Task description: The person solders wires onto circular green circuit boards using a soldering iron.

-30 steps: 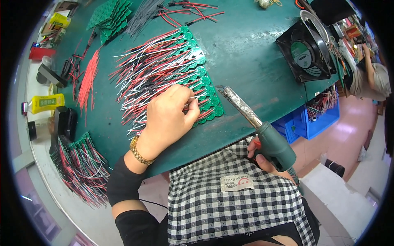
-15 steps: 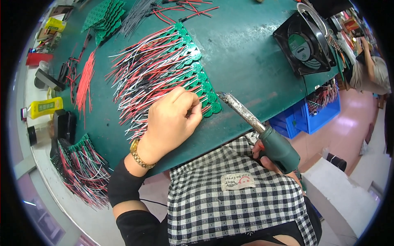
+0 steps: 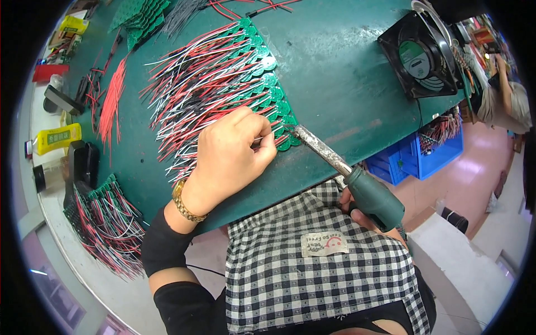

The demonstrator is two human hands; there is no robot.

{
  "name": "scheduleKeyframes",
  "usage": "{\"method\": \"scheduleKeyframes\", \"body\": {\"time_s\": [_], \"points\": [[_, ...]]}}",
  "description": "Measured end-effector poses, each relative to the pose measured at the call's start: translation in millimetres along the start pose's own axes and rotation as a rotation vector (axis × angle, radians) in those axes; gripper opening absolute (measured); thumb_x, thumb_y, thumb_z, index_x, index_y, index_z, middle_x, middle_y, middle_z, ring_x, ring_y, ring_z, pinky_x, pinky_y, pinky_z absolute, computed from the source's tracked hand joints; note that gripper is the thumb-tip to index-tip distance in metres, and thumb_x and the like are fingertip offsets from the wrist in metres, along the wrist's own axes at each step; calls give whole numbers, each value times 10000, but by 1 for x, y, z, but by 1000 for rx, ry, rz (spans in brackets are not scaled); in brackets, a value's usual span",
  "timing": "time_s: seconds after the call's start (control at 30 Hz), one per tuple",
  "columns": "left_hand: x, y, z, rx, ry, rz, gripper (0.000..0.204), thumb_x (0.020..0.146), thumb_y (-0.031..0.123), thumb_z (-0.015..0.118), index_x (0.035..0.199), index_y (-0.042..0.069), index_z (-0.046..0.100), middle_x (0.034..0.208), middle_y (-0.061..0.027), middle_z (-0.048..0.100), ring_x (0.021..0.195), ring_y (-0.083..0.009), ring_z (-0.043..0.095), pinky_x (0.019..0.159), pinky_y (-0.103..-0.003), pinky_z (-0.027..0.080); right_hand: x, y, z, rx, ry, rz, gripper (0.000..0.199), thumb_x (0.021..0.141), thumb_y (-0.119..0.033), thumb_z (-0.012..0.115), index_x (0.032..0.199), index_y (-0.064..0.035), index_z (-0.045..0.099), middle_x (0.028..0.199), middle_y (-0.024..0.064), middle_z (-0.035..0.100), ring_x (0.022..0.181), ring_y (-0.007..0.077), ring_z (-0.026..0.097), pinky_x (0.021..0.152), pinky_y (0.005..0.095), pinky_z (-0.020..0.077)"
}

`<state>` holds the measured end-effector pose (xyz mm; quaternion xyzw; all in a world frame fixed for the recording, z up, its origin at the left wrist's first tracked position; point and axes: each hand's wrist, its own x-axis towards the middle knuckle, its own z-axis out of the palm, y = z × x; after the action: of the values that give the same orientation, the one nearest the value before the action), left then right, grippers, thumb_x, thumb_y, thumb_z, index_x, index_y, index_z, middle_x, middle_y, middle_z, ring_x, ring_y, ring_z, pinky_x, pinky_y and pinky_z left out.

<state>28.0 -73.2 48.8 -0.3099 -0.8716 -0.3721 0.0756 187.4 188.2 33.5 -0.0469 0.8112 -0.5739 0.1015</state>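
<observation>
Small round green circuit boards (image 3: 277, 107) lie in overlapping rows on the green table, with red, white and black wires (image 3: 192, 84) fanning out to the left. My left hand (image 3: 231, 151) rests over the near rows, thumb and forefinger pinched on a wire beside the boards; the fingertips partly hide it. In my right hand (image 3: 360, 215) is a soldering iron (image 3: 373, 198) with a dark green handle and a stained metal barrel. Its thin bent tip reaches the boards at the near right edge, close to my left fingertips; contact is hard to make out.
A black fan (image 3: 417, 58) stands at the right of the table. Blue bins (image 3: 438, 153) with wired pieces sit below that edge. Stacked green boards (image 3: 139, 19) and loose red wires (image 3: 111, 103) lie far left. A wired bundle (image 3: 106, 223) and yellow bottle (image 3: 57, 138) are left.
The soldering iron's tip has moved slightly left and up, onto the edge of the boards. My left hand keeps its pinch. The whole view has shifted a little.
</observation>
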Motion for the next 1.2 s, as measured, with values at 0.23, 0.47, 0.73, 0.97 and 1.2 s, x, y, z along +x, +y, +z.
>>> {"method": "scheduleKeyframes", "body": {"time_s": [0.23,0.47,0.73,0.97,1.2], "points": [[-5,1,0,16,-10,-11,118,664,30,689,688,72,581,658,-52,552,551,-229,577,486,-336,461,-5,-30,0,318,49,221,558,823,-320,734,1212,15,516,956,113,602,835,185,602,767,328,495],[-2,2,-1,-11,-8,-31,115,661,23,687,688,71,586,647,-37,546,520,-186,568,466,-304,442,-2,-15,10,326,122,48,359,862,-155,632,1176,-1,550,987,64,625,786,113,632,717,255,527],[12,6,-22,17,-221,-44,96,721,49,678,728,64,583,684,-72,540,586,-240,586,521,-339,466,10,1,-4,350,135,-106,307,875,-113,578,1160,-6,537,990,48,610,770,102,608,706,255,505],[124,2,-63,97,-18,-15,64,773,81,647,769,17,637,724,-127,608,676,-265,609,632,-352,491,9,10,-9,371,249,-78,219,821,-79,605,1016,20,593,876,73,636,705,127,634,676,280,528],[269,-56,2,582,24,96,229,814,222,667,922,20,676,1083,-163,550,1024,-341,538,850,-439,485,13,13,17,386,322,-201,244,816,-65,623,1039,29,594,863,91,652,709,143,645,664,275,537]]}}
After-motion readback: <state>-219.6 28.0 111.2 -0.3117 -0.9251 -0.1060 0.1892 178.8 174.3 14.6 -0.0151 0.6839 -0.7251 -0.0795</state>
